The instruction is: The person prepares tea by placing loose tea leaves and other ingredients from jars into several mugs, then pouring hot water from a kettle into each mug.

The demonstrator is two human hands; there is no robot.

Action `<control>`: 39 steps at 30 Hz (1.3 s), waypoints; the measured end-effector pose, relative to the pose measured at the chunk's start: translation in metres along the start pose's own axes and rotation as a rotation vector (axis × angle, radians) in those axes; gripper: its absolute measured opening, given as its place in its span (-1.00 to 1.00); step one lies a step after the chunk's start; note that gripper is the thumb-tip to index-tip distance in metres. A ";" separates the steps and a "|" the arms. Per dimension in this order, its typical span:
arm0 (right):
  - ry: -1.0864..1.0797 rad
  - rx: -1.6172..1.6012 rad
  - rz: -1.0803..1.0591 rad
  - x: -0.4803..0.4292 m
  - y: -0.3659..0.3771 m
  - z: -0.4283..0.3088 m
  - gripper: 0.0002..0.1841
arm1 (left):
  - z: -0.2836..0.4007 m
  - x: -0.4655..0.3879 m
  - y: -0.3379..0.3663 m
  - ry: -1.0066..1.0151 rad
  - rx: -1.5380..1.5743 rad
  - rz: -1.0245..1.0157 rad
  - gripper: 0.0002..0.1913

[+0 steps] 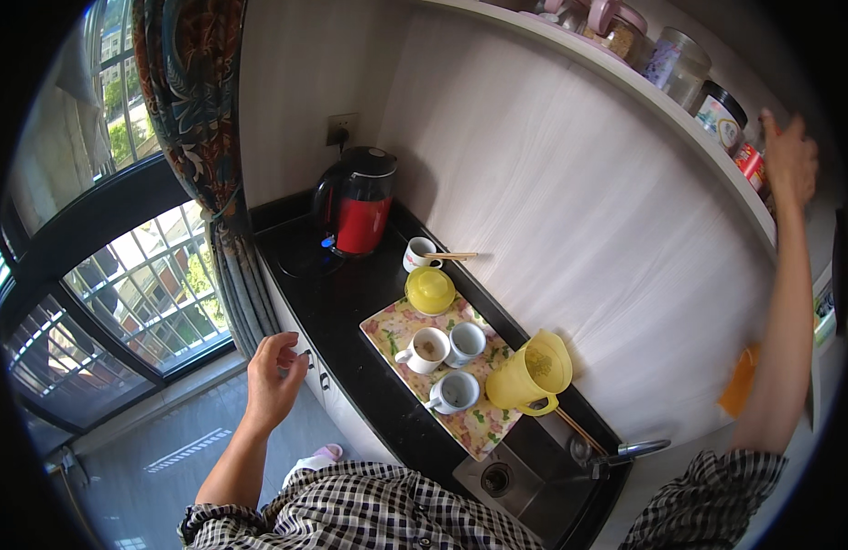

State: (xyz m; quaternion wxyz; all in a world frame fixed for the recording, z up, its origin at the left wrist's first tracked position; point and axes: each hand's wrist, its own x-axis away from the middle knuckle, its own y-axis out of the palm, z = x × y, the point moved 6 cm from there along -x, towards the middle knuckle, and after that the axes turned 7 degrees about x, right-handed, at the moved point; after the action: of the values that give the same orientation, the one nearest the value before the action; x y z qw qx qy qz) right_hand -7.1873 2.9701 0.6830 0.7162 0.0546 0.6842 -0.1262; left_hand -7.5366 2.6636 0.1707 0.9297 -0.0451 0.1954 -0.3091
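My right hand (pixel 793 161) is raised to the right end of the wall shelf (pixel 678 113). It is beside a red container (pixel 749 165) and a black-lidded jar (pixel 721 117); whether the fingers grip anything is hidden. My left hand (pixel 278 377) hangs in the air by the counter's front edge, fingers curled, thumb apart, nothing in it. On a floral tray (pixel 479 436) before me stand a white mug (pixel 425 350) with some brown matter in it, two more mugs (pixel 466 344) (pixel 455 392), a yellow pitcher (pixel 513 380) without a lid, and a yellow lid (pixel 430 291).
A red and black electric kettle (pixel 360 220) stands in the counter's corner, with a blue light lit. Near it is a cup (pixel 418 253) with wooden sticks across it. A steel sink (pixel 527 481) and faucet (pixel 630 454) are at the right. Glass jars (pixel 678 65) line the shelf.
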 end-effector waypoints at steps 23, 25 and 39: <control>0.602 -1.692 -1.270 0.518 -0.099 -0.472 -0.41 | -0.240 -0.214 0.060 0.351 -0.647 -0.407 -0.38; 0.832 -1.694 -1.266 0.542 -0.089 -0.514 -0.38 | -0.241 -0.215 0.052 0.401 -0.581 -0.345 -0.39; 1.364 -1.643 -1.128 0.529 -0.084 -0.547 -0.32 | -0.248 -0.222 0.053 0.440 -0.551 -0.465 -0.45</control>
State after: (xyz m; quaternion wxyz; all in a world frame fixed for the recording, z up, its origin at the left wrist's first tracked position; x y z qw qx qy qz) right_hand -7.7206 2.9709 0.1332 -0.1273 -0.6682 0.7253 0.1063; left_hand -7.7667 2.8468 0.0063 0.7243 -0.2680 0.4493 -0.4491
